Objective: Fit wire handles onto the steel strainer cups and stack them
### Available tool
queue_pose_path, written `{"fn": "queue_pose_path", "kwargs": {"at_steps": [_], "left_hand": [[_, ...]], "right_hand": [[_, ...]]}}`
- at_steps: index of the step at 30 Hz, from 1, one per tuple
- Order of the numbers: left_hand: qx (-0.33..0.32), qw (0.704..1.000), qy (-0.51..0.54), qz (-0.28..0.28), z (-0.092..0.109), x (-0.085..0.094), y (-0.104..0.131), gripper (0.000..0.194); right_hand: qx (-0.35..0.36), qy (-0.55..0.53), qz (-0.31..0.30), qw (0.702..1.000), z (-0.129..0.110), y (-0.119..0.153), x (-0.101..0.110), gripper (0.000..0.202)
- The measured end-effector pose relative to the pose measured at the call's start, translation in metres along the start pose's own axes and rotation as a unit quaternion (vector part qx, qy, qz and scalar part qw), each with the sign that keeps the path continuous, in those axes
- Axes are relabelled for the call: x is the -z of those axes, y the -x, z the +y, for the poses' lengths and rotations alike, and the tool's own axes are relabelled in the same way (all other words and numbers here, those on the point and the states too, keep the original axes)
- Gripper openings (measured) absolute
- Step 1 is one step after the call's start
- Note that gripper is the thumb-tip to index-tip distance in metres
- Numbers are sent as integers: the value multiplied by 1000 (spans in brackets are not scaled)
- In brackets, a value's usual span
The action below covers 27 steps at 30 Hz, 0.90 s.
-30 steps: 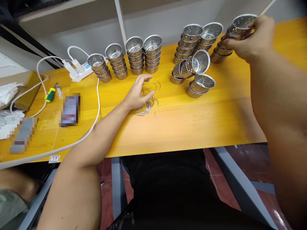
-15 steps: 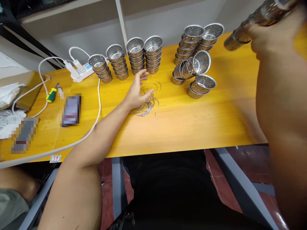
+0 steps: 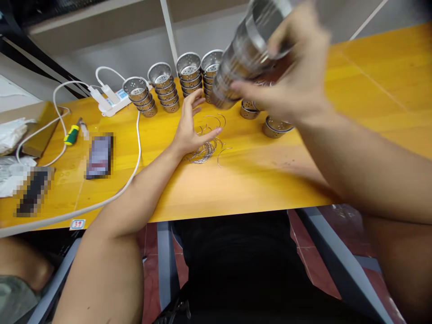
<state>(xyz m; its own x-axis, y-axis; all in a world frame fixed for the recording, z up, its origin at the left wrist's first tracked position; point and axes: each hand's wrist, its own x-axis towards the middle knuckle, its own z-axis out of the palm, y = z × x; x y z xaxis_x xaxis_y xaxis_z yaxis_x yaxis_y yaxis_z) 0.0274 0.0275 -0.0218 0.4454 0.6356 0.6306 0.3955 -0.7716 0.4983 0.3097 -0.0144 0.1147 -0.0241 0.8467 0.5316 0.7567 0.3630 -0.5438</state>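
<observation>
My right hand (image 3: 297, 76) grips a tilted stack of perforated metal cups (image 3: 241, 54), blurred by motion and held above the table. With fingers spread, my left hand (image 3: 192, 123) hovers over or rests by a loose pile of thin curved wires (image 3: 204, 153); whether it touches them I cannot tell. Behind it stand upright stacks of the same cups, among them a short one (image 3: 140, 96), a taller one (image 3: 165, 87) and another (image 3: 189, 72). Under the held stack, more cups (image 3: 275, 128) are partly hidden by my right hand and its load.
A white power strip (image 3: 116, 103) with plugs and a long white cable (image 3: 135, 166) lies on the yellow table (image 3: 209, 193). To the left are a green and yellow screwdriver (image 3: 71, 135), two blurred-out phone-like objects (image 3: 99, 155) and a cardboard box (image 3: 40, 130). Another person's leg (image 3: 23, 261) shows at lower left.
My right hand has swung in from the far right with the cup stack, which now hangs near the upright stacks. My left hand has stayed almost in place.
</observation>
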Motion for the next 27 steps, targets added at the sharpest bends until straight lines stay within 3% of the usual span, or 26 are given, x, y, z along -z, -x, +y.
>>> {"fn": "queue_pose_path", "kwargs": {"at_steps": [1, 3, 6, 10, 17, 20, 22, 25, 27], "left_hand": [[-6, 1000, -5, 1, 1, -1, 0, 128], [-13, 1000, -12, 11, -1, -1, -1, 123], [-3, 999, -16, 43, -7, 1, -1, 110], [6, 999, -16, 46, -11, 6, -3, 110], [15, 999, -7, 44, -10, 12, -7, 105], [36, 998, 7, 41, -21, 18, -7, 111], [61, 995, 13, 80, -35, 23, -8, 114], [99, 982, -20, 162, -61, 32, -8, 120], [127, 976, -21, 176, -75, 36, -7, 120]], "right_hand": [[56, -35, -14, 998, -20, 16, -17, 58], [74, -76, -75, 992, -39, 35, -40, 57], [42, -104, -121, 986, -38, 40, -54, 61], [47, -129, -139, 981, -35, 38, -62, 60], [55, -103, -113, 987, -34, 37, -70, 69], [41, -101, -83, 991, -27, 33, -71, 60], [50, -128, -46, 989, -22, 30, -71, 52], [88, -190, 3, 978, -9, 28, -75, 62], [105, -217, 16, 970, 1, 27, -82, 68]]}}
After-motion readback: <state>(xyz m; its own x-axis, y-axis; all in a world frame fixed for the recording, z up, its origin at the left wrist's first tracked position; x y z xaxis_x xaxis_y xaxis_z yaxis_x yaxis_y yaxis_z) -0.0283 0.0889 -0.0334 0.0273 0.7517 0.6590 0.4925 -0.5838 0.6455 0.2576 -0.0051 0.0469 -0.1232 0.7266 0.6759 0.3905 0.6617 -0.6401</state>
